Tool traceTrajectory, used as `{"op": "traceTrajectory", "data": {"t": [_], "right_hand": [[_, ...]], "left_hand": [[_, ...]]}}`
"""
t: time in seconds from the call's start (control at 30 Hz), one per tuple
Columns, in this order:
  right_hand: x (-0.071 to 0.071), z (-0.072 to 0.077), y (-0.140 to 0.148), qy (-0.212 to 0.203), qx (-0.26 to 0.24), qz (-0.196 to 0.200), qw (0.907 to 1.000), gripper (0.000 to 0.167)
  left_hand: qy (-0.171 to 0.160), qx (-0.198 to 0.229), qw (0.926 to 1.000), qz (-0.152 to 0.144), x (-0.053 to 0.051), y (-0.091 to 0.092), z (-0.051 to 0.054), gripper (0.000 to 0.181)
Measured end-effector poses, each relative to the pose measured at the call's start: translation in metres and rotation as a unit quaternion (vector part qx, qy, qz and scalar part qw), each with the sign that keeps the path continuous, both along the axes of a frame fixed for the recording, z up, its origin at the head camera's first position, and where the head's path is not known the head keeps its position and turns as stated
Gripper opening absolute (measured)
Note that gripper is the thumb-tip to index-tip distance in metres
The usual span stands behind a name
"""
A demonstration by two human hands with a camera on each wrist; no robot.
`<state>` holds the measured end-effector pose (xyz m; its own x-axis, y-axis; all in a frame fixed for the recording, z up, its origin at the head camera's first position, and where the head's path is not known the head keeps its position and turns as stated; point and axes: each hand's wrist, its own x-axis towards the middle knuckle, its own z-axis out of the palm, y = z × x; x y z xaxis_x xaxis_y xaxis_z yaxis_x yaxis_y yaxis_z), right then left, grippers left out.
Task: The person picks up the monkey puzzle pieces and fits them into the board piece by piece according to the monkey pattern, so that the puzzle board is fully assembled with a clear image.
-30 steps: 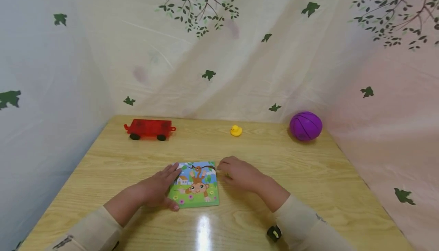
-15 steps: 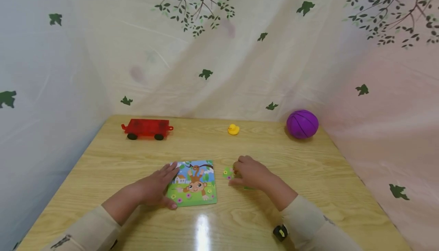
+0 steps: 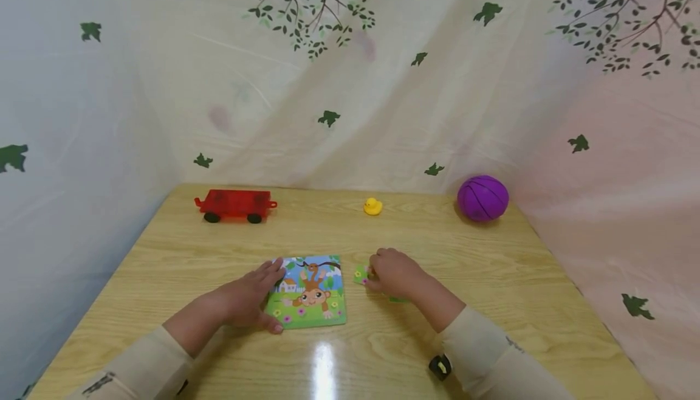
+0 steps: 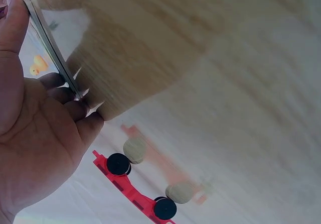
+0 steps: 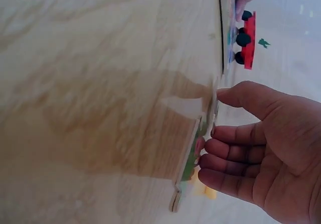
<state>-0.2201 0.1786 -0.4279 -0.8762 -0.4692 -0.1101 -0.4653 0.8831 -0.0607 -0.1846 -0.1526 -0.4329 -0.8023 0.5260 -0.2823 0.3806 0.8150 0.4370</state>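
A square picture puzzle board with a monkey hanging from a branch lies flat on the table. My left hand rests along its left side, fingers stretched over the upper corner and thumb at the lower one. Right of the board, my right hand pinches a small green puzzle piece with flowers between thumb and forefinger, low at the tabletop. Another green piece shows partly beneath this hand. In the right wrist view, more piece edges lie by the curled fingers; the hand hides much of them.
At the table's back stand a red toy wagon, a yellow rubber duck and a purple ball. A cloth with leaf prints hangs behind and at both sides of the wooden table.
My right hand has moved right from the board's edge to the small pieces, then slightly back left, closing on the flowered piece. The left hand stays on the board.
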Motion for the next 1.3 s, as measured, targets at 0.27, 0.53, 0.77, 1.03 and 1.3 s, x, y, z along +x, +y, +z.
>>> {"op": "traceTrajectory", "data": {"t": [0.27,0.53,0.77,1.03,1.3], "right_hand": [[0.007,0.005,-0.027,0.022,-0.014,0.071,0.9971,0.029],[0.023,0.001,-0.071,0.063,0.01,0.189,0.9799,0.03],[0.029,-0.009,-0.097,0.116,0.038,0.247,0.9612,0.032],[0.031,-0.018,-0.107,0.179,0.064,0.265,0.9454,0.039],[0.033,-0.012,-0.1,0.137,0.036,0.288,0.9472,0.041]], "left_hand": [[0.005,-0.005,1.0,-0.005,0.0,-0.001,-0.001,0.114],[0.013,-0.01,0.9998,-0.008,0.001,-0.001,0.0,0.113],[0.02,-0.011,0.9996,-0.017,-0.002,-0.002,0.002,0.104],[0.021,0.004,0.9995,-0.025,-0.006,-0.003,-0.001,0.079],[0.014,-0.005,0.9995,-0.029,-0.008,-0.005,-0.004,0.076]]}}
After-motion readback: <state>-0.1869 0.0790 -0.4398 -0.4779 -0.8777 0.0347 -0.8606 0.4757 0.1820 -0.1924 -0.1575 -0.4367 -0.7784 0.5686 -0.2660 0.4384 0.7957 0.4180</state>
